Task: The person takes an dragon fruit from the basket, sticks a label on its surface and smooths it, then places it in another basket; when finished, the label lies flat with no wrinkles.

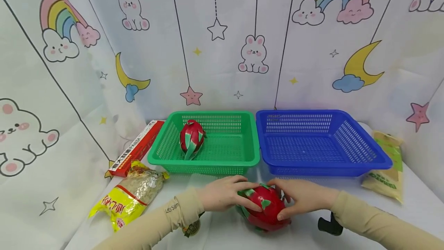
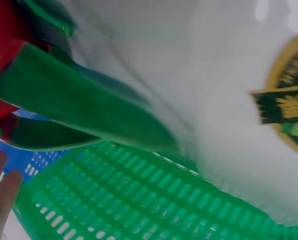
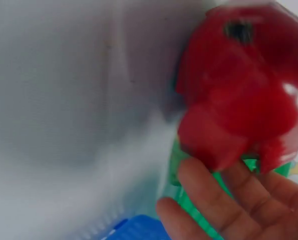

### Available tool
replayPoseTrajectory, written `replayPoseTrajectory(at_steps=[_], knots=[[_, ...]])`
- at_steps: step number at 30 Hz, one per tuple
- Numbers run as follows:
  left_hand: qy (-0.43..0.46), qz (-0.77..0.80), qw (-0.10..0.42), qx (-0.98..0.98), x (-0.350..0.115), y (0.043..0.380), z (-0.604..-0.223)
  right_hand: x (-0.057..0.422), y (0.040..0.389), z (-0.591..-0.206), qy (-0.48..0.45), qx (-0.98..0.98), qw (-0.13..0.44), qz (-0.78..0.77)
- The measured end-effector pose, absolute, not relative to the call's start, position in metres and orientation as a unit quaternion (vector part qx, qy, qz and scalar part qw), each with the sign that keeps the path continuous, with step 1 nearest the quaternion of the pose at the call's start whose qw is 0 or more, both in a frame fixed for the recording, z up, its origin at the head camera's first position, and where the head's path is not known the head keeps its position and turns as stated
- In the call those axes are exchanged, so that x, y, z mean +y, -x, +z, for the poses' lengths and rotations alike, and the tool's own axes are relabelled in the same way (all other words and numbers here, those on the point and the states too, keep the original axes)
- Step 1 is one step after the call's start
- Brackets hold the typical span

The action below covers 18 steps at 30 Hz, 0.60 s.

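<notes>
A red dragon fruit (image 1: 265, 203) with green leaf tips is between my two hands, low in the middle of the head view. My left hand (image 1: 225, 194) holds its left side, fingers laid over the top. On the other side my right hand (image 1: 301, 196) grips it, thumb in front and fingers behind. Green leaves (image 2: 78, 95) fill much of the left wrist view, with two fingertips at the edge. The right wrist view shows the fruit's smooth red end (image 3: 244, 85) above my fingers. Another dragon fruit (image 1: 192, 138) stands in the green basket (image 1: 204, 163).
A blue basket (image 1: 319, 169) adjoins the green one on the right. At left lie a red pasta box (image 1: 138, 147) and a yellow-ended clear bag (image 1: 133, 194). A whitish packet with a round label (image 1: 192, 227) lies under my left forearm. A tan-green packet (image 1: 386, 169) is far right.
</notes>
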<state>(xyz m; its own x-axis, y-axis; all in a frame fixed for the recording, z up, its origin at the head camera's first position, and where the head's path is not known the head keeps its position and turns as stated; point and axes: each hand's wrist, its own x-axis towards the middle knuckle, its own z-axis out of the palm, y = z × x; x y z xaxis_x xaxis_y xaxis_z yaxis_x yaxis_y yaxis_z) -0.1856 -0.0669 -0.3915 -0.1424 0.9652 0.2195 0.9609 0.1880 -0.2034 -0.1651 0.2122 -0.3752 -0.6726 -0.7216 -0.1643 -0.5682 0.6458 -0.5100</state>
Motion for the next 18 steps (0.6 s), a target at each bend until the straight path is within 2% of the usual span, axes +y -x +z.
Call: replayPoseTrajectory(at_steps=[12,15,18], knots=[[0.586,-0.026,0.105,-0.803,-0.091,0.185,-0.393,0.195,0.167,-0.378,0.4,0.896,0.091,-0.17],[0.541,-0.038,0.096,-0.835,-0.102,0.183,-0.391,0.192,0.166,-0.38,0.404,0.897,0.077,-0.162],[0.457,-0.063,0.069,-0.885,-0.119,0.178,-0.393,0.19,0.164,-0.381,0.394,0.903,0.074,-0.158]])
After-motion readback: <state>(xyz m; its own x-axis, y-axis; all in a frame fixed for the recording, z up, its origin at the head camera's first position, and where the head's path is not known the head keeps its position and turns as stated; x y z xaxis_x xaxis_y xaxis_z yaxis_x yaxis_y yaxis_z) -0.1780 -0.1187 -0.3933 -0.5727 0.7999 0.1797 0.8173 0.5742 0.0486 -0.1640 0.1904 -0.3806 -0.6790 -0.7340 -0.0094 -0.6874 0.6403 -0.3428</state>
